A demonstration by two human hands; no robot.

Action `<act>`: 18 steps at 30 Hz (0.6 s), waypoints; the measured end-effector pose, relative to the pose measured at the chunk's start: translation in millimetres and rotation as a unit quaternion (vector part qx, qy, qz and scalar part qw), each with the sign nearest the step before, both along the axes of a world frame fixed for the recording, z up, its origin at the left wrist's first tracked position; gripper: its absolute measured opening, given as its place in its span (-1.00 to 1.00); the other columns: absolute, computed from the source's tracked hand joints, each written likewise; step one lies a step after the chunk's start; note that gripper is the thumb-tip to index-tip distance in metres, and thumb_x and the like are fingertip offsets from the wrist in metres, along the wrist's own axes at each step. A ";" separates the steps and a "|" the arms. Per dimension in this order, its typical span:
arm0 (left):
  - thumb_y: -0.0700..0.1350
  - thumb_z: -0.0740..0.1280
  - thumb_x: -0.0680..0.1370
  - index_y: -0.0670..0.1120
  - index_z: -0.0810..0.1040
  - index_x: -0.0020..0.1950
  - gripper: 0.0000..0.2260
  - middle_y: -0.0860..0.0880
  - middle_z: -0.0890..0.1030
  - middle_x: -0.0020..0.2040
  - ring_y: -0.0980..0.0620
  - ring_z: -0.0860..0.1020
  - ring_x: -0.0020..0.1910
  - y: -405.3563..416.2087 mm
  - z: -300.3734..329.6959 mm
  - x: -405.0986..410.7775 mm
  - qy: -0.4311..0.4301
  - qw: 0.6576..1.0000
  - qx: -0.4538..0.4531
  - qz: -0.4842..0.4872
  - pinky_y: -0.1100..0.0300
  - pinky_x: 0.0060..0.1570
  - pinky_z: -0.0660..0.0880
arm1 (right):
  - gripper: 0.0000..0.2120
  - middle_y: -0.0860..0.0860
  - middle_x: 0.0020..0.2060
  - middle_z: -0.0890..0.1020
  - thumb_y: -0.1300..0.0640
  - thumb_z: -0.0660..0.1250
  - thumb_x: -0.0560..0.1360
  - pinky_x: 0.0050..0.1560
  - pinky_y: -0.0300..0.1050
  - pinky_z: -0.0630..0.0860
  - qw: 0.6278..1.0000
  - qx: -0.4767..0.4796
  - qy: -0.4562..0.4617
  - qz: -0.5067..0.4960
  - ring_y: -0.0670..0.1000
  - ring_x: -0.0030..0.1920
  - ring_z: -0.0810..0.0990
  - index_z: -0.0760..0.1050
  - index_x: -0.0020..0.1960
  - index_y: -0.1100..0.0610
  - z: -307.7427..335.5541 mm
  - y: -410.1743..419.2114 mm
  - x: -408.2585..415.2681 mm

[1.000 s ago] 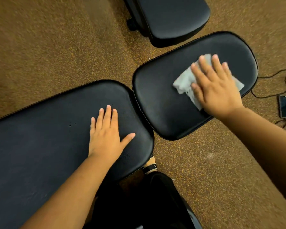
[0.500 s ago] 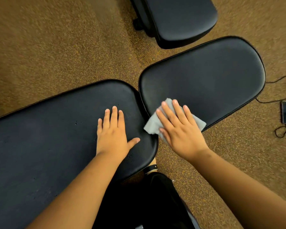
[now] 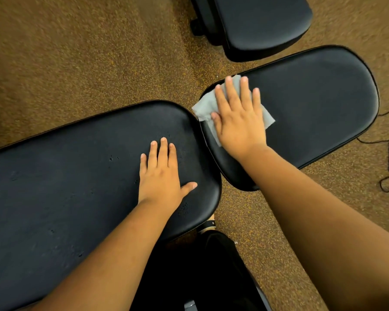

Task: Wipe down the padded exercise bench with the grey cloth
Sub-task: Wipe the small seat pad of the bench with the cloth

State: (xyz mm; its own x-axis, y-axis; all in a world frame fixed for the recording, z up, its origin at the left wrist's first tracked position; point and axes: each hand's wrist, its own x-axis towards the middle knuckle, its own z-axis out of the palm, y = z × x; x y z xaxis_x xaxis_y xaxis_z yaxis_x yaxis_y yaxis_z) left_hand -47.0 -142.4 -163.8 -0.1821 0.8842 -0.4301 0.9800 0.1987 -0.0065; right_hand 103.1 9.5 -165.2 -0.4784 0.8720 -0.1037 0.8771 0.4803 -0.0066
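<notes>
pressing the grey cloth (image 3: 204,108) flat on the bench seat pad (image 3: 319,104), right hand (image 3: 238,122) open-palmed; left hand (image 3: 161,176) flat, empty.

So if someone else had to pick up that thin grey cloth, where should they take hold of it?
Probably the loose left corner of the thin grey cloth, coming from the left: it pokes past the black padded seat pad edge, uncovered. The right hand lies flat over the rest, leaving little else to pinch.

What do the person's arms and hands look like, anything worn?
Both forearms are bare to the frame edge: no sleeves in view. The left hand and right hand carry no gloves, rings, watch or wristband. Fingers are uncovered, nails short and unpainted. No markings or cables on either arm.
</notes>
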 end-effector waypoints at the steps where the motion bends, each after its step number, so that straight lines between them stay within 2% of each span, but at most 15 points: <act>1: 0.45 0.12 0.46 -0.13 -0.15 0.58 -0.04 -0.11 -0.16 0.59 -0.14 -0.17 0.56 0.1 0.1 0.0 -0.001 1.000 0.000 0.000 -0.11 0.50 -0.07 | -0.45 0.16 0.56 0.15 -0.08 -0.02 0.67 0.51 0.27 -0.01 1.000 -0.003 -0.002 0.021 0.30 0.55 0.03 0.14 0.57 0.16 -2.0 -6.0 -0.8; 5: 0.44 0.14 0.46 -0.13 -0.14 0.58 -0.05 -0.11 -0.17 0.59 -0.13 -0.18 0.56 0.2 0.9 0.2 -0.007 1.000 0.001 0.005 -0.11 0.51 -0.07 | -0.46 0.12 0.57 0.15 -0.08 -0.02 0.67 0.52 0.22 0.00 0.995 -0.013 -0.013 0.100 0.25 0.56 0.03 0.14 0.57 0.13 -3.7 -32.9 28.1; 8: 0.44 0.13 0.46 -0.13 -0.16 0.58 -0.05 -0.11 -0.17 0.59 -0.14 -0.19 0.56 -0.1 1.0 -0.2 -0.008 1.000 -0.002 0.006 -0.11 0.51 -0.08 | -0.46 0.10 0.57 0.16 -0.10 -0.02 0.66 0.50 0.20 0.00 0.995 -0.010 -0.019 0.100 0.23 0.56 0.04 0.16 0.57 0.10 5.9 -34.8 67.0; 13: 0.45 0.12 0.46 -0.13 -0.17 0.58 -0.05 -0.12 -0.17 0.59 -0.15 -0.19 0.56 -0.5 0.5 0.5 0.000 1.000 -0.003 0.003 -0.12 0.51 -0.08 | -0.46 0.15 0.56 0.14 -0.09 -0.04 0.67 0.49 0.27 -0.01 1.000 0.003 0.000 0.006 0.28 0.55 0.02 0.14 0.57 0.14 28.2 6.9 105.9; 18: 0.44 0.14 0.46 -0.14 -0.14 0.58 -0.05 -0.12 -0.15 0.59 -0.15 -0.17 0.56 0.3 0.0 1.5 -0.001 1.000 -0.001 0.008 -0.12 0.50 -0.07 | -0.45 0.16 0.58 0.07 -0.09 -0.06 0.68 0.52 0.28 -0.09 0.993 0.024 0.023 -0.116 0.28 0.56 -0.05 0.07 0.59 0.13 22.2 28.1 70.1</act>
